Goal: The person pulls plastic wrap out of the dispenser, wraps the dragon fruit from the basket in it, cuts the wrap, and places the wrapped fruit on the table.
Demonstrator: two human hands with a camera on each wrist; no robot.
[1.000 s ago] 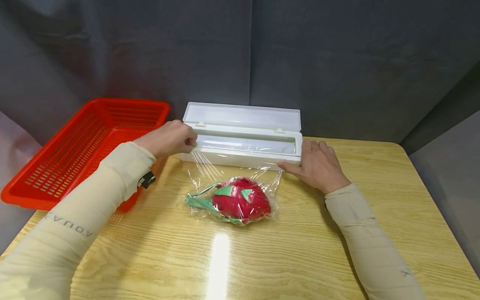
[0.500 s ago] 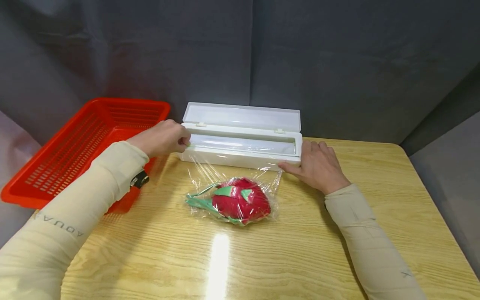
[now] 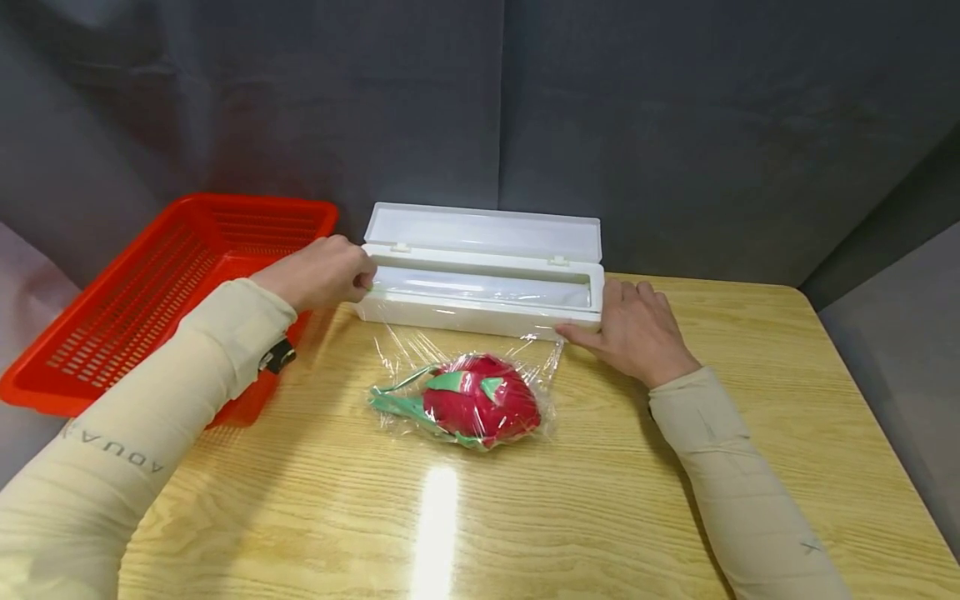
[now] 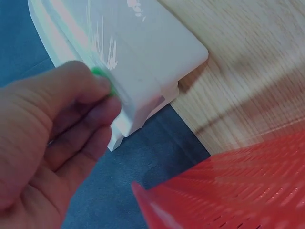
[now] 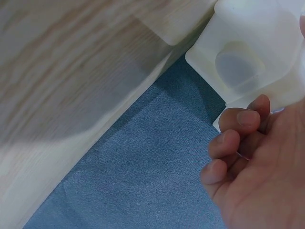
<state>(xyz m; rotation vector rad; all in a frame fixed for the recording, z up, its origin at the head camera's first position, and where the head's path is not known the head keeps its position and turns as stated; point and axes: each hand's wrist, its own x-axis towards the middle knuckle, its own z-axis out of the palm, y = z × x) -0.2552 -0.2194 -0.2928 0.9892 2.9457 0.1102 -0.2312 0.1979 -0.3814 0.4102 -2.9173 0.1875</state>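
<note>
A white cling film dispenser box (image 3: 480, 318) lies on the table with its lid (image 3: 483, 229) raised at the back. Inside shows the film roll (image 3: 480, 286). At the left end of the front rim, my left hand (image 3: 321, 272) pinches a small green slide cutter (image 4: 101, 74) between thumb and finger. My right hand (image 3: 637, 333) grips the box's right end, thumb along its front face. In front lies a red dragon fruit (image 3: 480, 404) with green scales, covered in clear cling film (image 3: 420, 342) that stretches up towards the box front.
A red perforated plastic basket (image 3: 45, 387) stands on the left, beneath my left forearm and close to the box. Grey cloth (image 3: 675, 133) hangs behind the wooden table (image 3: 570, 525). The table's right edge runs beyond my right arm.
My left hand has slid left along the box's front rim to its left end, the green slide cutter still pinched. The right hand, box and dragon fruit have hardly moved.
</note>
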